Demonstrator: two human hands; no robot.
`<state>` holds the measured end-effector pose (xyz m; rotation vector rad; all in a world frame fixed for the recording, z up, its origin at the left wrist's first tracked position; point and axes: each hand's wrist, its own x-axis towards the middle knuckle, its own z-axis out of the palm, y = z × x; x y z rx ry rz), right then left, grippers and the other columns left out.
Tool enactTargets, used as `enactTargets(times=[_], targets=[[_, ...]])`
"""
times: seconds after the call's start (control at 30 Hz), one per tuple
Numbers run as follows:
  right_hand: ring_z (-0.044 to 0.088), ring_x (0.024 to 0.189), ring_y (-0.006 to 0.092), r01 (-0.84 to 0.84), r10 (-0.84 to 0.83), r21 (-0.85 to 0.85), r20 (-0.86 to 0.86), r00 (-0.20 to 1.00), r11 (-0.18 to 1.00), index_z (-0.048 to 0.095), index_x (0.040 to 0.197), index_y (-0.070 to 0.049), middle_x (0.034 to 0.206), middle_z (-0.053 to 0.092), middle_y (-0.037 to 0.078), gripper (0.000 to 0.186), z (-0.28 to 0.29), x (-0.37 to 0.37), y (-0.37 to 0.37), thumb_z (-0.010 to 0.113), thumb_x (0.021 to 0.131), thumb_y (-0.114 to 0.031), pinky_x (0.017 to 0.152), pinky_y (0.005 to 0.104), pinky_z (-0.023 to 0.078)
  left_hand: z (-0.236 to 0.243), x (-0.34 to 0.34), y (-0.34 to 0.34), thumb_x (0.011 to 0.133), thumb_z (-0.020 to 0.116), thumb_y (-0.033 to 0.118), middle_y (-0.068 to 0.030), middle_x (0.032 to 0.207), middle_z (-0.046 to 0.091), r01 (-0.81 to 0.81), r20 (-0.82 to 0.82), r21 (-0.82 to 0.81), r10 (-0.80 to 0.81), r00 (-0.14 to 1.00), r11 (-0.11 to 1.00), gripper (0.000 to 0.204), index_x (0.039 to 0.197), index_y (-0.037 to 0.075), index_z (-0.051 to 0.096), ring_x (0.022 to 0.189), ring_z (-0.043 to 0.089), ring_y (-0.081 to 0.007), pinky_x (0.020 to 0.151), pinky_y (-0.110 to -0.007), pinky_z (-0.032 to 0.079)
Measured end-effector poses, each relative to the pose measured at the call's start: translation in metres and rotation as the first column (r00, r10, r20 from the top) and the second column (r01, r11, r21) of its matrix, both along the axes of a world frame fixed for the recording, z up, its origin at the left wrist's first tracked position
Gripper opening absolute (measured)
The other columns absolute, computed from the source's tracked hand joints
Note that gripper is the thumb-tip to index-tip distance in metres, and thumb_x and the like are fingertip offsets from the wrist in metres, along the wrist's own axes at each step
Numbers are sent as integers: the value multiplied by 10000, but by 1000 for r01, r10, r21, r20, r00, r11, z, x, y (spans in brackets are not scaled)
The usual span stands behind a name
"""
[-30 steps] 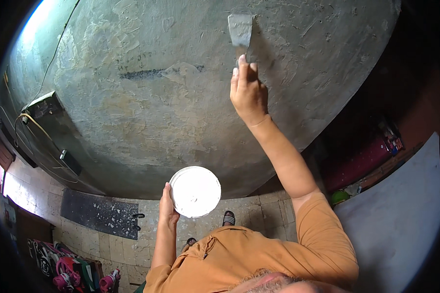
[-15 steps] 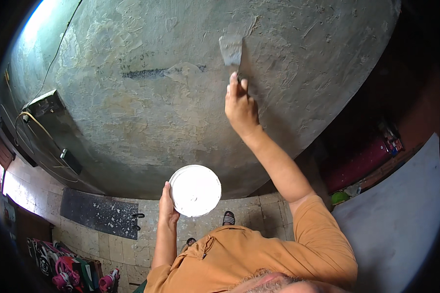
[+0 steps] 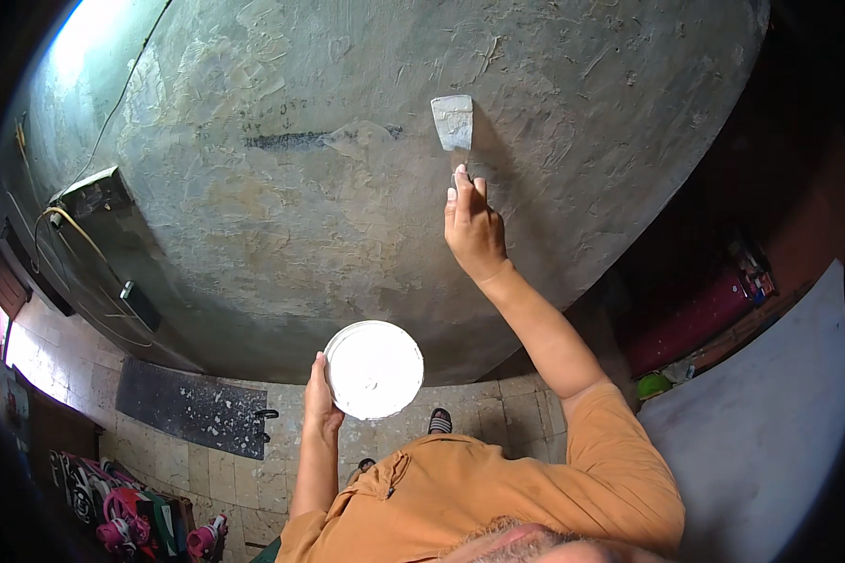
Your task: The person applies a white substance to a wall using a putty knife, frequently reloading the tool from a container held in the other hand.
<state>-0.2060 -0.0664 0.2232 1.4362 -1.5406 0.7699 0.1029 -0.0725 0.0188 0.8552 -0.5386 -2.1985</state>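
My right hand (image 3: 474, 225) grips a putty knife (image 3: 453, 122) by its handle, with the white-smeared blade close to the rough grey wall (image 3: 319, 225); whether it touches the wall I cannot tell. A dark streak runs across the plaster left of the blade. Low in front of me, my left hand (image 3: 319, 394) holds a round white container (image 3: 374, 369) by its left side, its top white all over.
Cables lead to a wall box (image 3: 94, 197) and a small adapter (image 3: 137, 305). A speckled dark board (image 3: 160, 399) lies on the tiles, with pink and dark items (image 3: 117, 525) at lower left. A maroon object (image 3: 685, 319) and white surface (image 3: 742, 422) are at right.
My right hand and the putty knife have moved down the wall, first a little leftward, then back right. My left hand and the container have barely moved.
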Motion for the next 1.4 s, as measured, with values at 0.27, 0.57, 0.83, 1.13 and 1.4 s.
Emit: enactTargets(times=[0.27,0.57,0.83,1.13,1.4], targets=[[681,661,377,98,-96,30,-47,994,995,402,1423,37,1060,598,263,507,32,-6,-12,604,986,-122,517,420,582,6,-5,2,1075,460,429,-175,1292,657,2,14,-11,-1,1000,1000,562,1361,-45,558,1134,680,-257,943,-385,571],[705,897,410,-67,18,-219,-217,976,973,448,1373,91,1067,665,257,422,65,-8,-5,570,1017,-98,595,423,620,6,-7,7,1076,450,437,-177,1299,656,12,27,-6,-12,1000,1000,572,1365,-45,555,1137,679,-260,949,-391,567],[710,828,464,69,-65,-94,45,997,993,417,1396,113,1070,636,352,448,63,13,-6,508,1034,-135,592,427,616,4,-17,12,1075,449,440,-180,1298,655,25,23,2,-25,999,1000,577,1367,-46,551,1139,681,-264,953,-394,569],[650,702,378,-118,102,-267,-72,992,957,451,1345,83,979,614,262,386,71,9,-7,560,1006,-67,527,412,568,-1,-9,6,1069,467,438,-181,1283,657,25,-1,-14,-25,1000,1000,569,1358,-44,553,1115,692,-261,919,-391,589],[710,863,457,120,-115,-81,66,991,989,425,1375,95,1048,642,351,434,22,-6,-8,545,1020,-123,628,438,622,5,-16,13,1068,472,436,-179,1275,661,27,26,1,-27,999,1000,563,1354,-42,558,1115,691,-259,929,-390,585]])
